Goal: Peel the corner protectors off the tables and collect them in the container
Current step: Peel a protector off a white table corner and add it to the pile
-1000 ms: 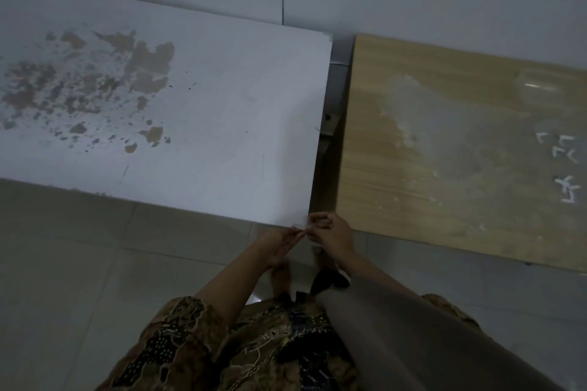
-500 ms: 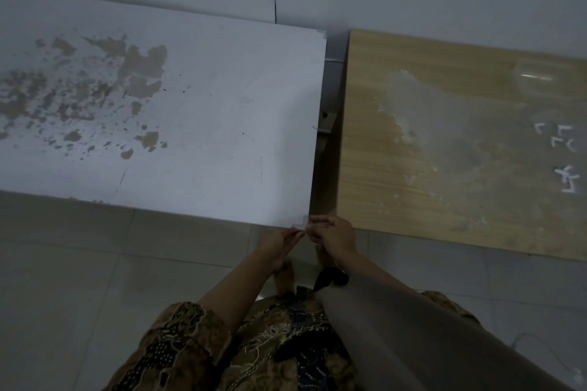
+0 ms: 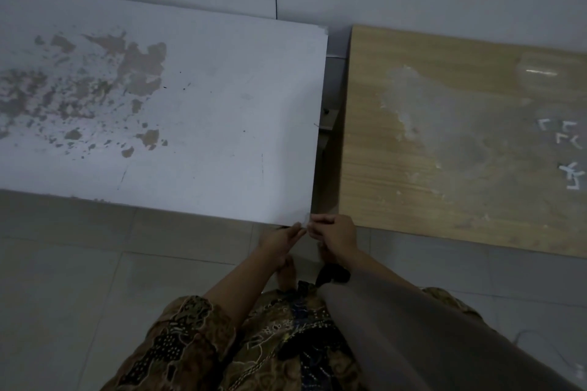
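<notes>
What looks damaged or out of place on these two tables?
The white table has a patchy brown area on its left part where the surface coating looks flaked away. The wooden table carries a pale, cloudy film across its middle. Small white corner pieces lie loose near its right edge, not in any container.

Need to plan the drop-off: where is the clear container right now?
In the head view the clear container sits far right on the wooden table, near its back edge, just beyond the loose white corner protectors.
</notes>
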A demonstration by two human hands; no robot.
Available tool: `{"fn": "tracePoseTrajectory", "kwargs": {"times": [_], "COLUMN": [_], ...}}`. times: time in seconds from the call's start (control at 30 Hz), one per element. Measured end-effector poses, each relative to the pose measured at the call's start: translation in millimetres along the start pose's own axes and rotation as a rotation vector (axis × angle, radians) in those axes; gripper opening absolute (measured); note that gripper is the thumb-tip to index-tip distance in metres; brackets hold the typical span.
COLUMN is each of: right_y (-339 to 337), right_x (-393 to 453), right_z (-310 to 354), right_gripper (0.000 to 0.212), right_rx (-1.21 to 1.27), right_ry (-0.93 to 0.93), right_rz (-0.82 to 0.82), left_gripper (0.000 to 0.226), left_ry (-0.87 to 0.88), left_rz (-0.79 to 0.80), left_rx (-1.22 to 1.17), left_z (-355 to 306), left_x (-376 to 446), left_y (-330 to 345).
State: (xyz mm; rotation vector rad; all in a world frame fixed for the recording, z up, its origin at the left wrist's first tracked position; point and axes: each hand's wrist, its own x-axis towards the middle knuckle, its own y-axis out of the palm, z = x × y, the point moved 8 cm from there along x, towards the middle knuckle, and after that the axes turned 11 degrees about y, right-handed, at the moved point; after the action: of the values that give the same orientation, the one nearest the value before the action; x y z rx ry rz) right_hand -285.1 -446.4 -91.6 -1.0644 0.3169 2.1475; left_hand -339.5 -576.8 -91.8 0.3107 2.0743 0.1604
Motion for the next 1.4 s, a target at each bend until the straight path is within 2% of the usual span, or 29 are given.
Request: {"fn": "tracePoseTrajectory", "kwargs": {"times": [0.2, 0.43, 0.6, 0.67, 0.83, 0.97, 1.07, 1.17, 1.27, 1.4], "right_y": [1.1, 1.9, 1.0, 0.6, 5.3, 7.0, 7.6, 7.4, 7.8, 7.1], "right_x": [2.0, 2.9, 0.5, -2.3, -5.4, -0.7, 5.4, 10.1, 17.3, 18.1], "right_z": [1.7, -3.5, 1.0, 0.5, -8.2, -6.6, -9.4, -12.0, -13.0, -3.4], "right_gripper": [0.019, 0.026, 0.022, 0.021, 0.024, 0.019, 0.021, 0.02, 0.005, 0.012], "right_rx": [-0.033, -0.033, -0.025, -0.016, 0.137, 0.134, 0.041, -0.029, -0.013, -0.04], "right_ry": [-0.038, 0.031, 0.033, 0.042, 0.23, 0.236, 0.224, 0.248, 0.273, 0.265], "right_rz": [0.01, -0.013, -0.046, -0.035, 0.09, 0.057, 0.03, 0.013, -0.022, -0.091], "left_gripper": [0.034, 0.028, 0.024, 0.025, 0.035, 0.038, 0.039, 0.04, 0.035, 0.028], "left_ry": [0.057, 0.058, 0.091, 0.085, 0.061, 0.072, 0.076, 0.067, 0.062, 0.076], "left_rz": [-0.104, -0.151, -0.234, -0.218, -0.1, -0.042, 0.024, 0.027, -0.012, -0.065], "left_rx": [-0.012, 0.011, 0.049, 0.032, 0.006, -0.037, -0.016, 0.02, 0.021, 0.015], "left_z": [-8.3, -9.6, -8.8, -7.6, -7.9, -3.3, -0.3, 0.6, 0.9, -1.2], "left_x": [-2.1, -1.3, 1.0, 2.6, 9.9, 9.7, 10.7, 14.2, 18.3, 20.7], "left_y": [-3.1, -3.9, -9.0, -8.9, -6.9, -4.2, -4.8, -9.8, -12.8, -13.7]}}
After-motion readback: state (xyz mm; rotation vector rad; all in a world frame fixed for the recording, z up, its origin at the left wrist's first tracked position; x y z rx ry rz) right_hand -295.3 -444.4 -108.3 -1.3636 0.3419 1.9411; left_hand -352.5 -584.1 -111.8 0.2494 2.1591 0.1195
